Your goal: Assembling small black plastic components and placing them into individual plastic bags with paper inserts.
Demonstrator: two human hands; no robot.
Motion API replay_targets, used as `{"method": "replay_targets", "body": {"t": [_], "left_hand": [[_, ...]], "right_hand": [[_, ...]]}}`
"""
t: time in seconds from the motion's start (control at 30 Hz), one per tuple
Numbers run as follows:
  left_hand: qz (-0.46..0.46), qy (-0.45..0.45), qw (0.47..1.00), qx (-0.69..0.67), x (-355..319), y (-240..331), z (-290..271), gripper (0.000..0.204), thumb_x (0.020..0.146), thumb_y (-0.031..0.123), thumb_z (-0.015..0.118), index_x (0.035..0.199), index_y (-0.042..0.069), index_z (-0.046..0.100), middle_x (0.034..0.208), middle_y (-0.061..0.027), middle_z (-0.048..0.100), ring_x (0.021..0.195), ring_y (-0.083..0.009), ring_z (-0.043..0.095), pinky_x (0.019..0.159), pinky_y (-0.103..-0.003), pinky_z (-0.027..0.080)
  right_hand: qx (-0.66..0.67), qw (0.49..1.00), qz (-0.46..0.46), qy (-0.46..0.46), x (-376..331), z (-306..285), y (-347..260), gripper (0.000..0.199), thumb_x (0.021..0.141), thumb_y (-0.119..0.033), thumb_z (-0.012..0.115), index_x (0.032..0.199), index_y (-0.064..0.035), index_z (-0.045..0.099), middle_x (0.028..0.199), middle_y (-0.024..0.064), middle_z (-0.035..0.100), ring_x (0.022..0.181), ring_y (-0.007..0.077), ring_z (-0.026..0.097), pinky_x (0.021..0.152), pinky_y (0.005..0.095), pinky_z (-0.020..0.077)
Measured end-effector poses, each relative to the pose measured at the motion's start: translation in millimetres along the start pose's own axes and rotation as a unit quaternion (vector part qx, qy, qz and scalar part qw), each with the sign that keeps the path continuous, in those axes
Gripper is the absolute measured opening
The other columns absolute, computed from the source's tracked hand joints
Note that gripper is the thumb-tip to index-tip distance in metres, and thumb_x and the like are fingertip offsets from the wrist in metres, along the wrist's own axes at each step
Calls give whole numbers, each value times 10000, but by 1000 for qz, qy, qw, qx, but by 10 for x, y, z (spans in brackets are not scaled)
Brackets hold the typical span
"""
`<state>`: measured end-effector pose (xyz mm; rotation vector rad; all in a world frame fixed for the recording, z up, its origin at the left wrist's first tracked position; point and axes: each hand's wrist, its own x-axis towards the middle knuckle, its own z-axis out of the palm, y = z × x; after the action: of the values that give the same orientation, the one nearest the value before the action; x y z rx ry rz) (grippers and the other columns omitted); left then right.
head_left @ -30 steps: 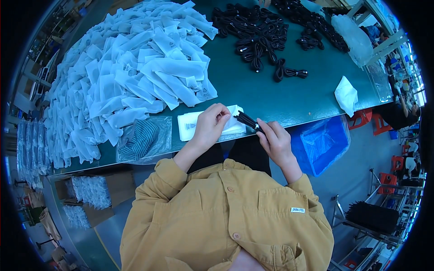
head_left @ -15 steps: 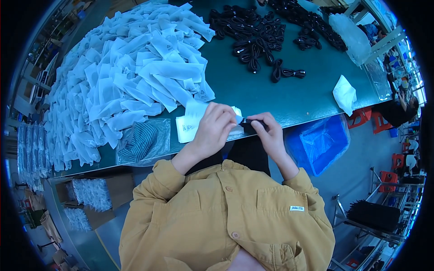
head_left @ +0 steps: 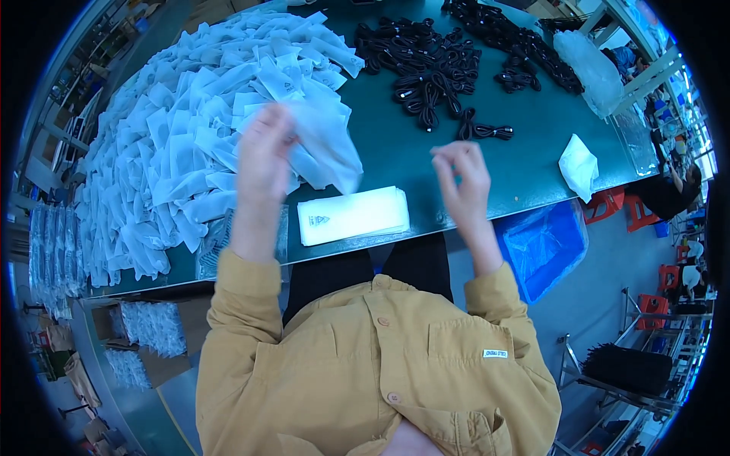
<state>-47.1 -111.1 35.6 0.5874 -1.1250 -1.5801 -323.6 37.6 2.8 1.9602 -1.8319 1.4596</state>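
Observation:
My left hand (head_left: 265, 148) is raised at the near edge of a big heap of white pouches (head_left: 175, 137), smeared by motion. At its fingertips is a long white pouch (head_left: 327, 144), also blurred; what it contains cannot be made out. My right hand (head_left: 465, 178) is held above the table with fingers loosely curled, a gap between thumb and forefinger, and nothing in them. Just beyond it lies a tied black cable (head_left: 487, 131). Between my hands, by the table's front edge, rests a flat stack of white pouches (head_left: 353, 215).
Many bundled black cables (head_left: 422, 64) cover the back of the green table (head_left: 403, 163). A crumpled white piece (head_left: 579, 167) lies at right. Below the edge stands a blue bin (head_left: 544, 247) with a clear liner. A clear plastic bag (head_left: 220, 247) lies near my left arm.
My left hand has moved up and left with a white pouch. My right hand has moved away to the upper right, and the black piece it held is gone from it.

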Motion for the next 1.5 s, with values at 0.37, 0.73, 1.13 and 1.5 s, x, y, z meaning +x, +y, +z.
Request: {"method": "replay_targets", "body": {"t": [0.37,0.73,1.13,1.5], "left_hand": [[145,-180,843,486,-724,-703,533,169,813,90,702,950,34,618,931,-121,573,840,-297,593,731,-367,492],[167,-155,814,534,-840,-1134,580,110,842,89,675,862,19,592,829,-111,589,765,-289,604,669,-377,486],[-10,-122,937,327,-853,-962,611,52,874,31,635,888,10,590,882,-107,620,771,-194,582,712,-296,463],[262,-221,834,433,-866,-706,722,94,807,5,659,841,37,578,987,-105,597,947,-310,537,822,-384,451]], "right_hand": [[-318,928,167,-95,165,113,985,215,899,-199,647,1056,-55,611,1007,188,558,781,357,627,670,447,542],[66,961,265,-39,-512,-105,522,213,904,-39,570,1109,12,597,928,162,582,742,265,618,629,356,486],[-48,987,-68,-141,-561,-360,-253,263,874,-20,633,1134,-3,608,902,144,571,735,314,600,614,353,481],[394,808,408,-159,-742,-77,-133,191,872,-30,645,1062,-20,627,893,128,591,707,227,598,588,304,469]]}}
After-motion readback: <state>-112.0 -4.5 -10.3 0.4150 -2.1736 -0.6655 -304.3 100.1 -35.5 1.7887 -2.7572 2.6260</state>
